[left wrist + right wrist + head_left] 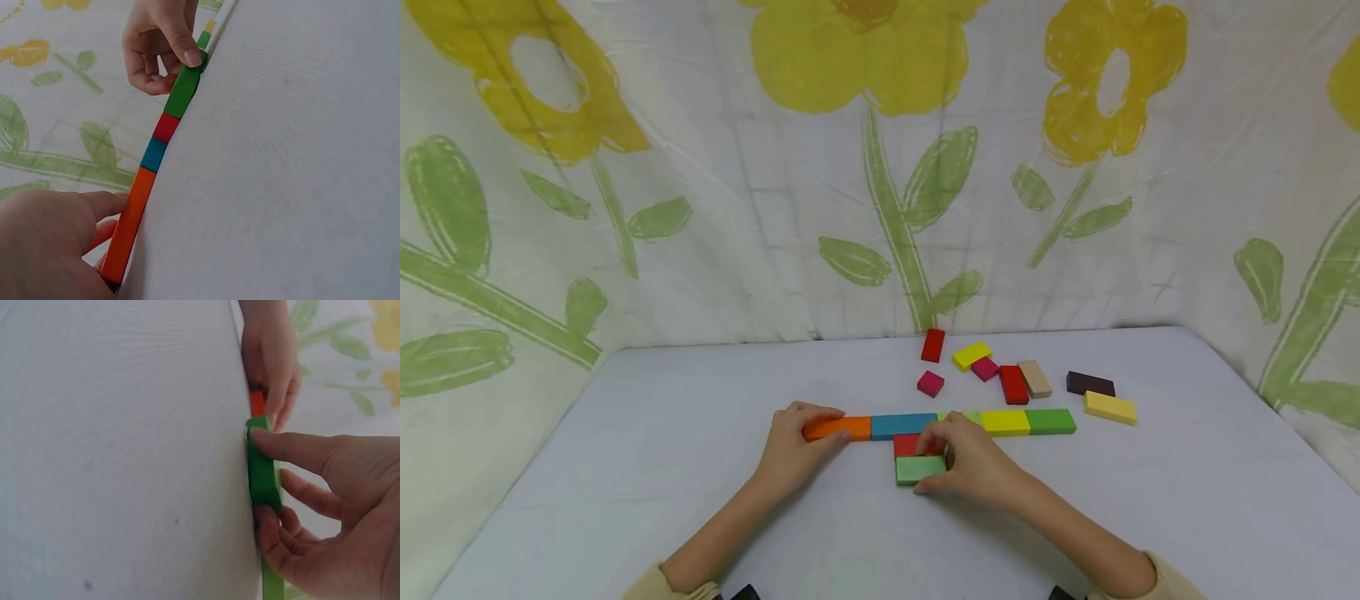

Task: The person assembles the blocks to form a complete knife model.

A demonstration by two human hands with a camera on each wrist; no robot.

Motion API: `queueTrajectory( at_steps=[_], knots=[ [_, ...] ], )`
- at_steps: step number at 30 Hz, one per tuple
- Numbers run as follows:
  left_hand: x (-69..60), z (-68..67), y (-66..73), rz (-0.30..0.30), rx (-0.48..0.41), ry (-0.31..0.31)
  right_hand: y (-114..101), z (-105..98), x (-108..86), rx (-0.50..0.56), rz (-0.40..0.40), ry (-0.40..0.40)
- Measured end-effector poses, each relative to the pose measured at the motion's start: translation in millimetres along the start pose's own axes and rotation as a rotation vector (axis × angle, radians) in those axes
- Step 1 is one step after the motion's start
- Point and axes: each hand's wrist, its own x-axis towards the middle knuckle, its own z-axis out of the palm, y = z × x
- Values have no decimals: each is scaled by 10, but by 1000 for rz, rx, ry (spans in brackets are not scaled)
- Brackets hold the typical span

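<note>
A row of blocks runs across the white table: an orange block (852, 430) at the left end, then a blue block (902, 426), a pale green one partly covered by my right hand, a yellow block (1006, 422) and a green end block (1051, 421). My left hand (795, 446) pinches the orange block, thumb on its near side. In front of the blue block lies a red block (906, 447), partly covered by my right fingers. Nearer me, my right hand (976, 464) holds a light green block (917, 471) against it; the right wrist view shows this block (264, 465) between thumb and fingers.
Beyond the row lie loose blocks: two red ones (933, 345) (1014, 385), a yellow one (970, 356), two small magenta ones (931, 383) (985, 368), a tan one (1035, 378), a dark one (1090, 383) and a pale yellow one (1110, 407). A flowered cloth (700, 283) hangs behind the table.
</note>
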Motion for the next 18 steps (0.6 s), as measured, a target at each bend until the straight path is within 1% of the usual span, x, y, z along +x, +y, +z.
queueTrajectory(
  at_steps=[12, 18],
  knots=[
    [-4, -4, 2, 5, 3, 4, -2, 6, 3, 2, -3, 2],
    [-4, 1, 5, -6, 2, 0, 6, 9, -2, -12, -3, 6]
  ],
)
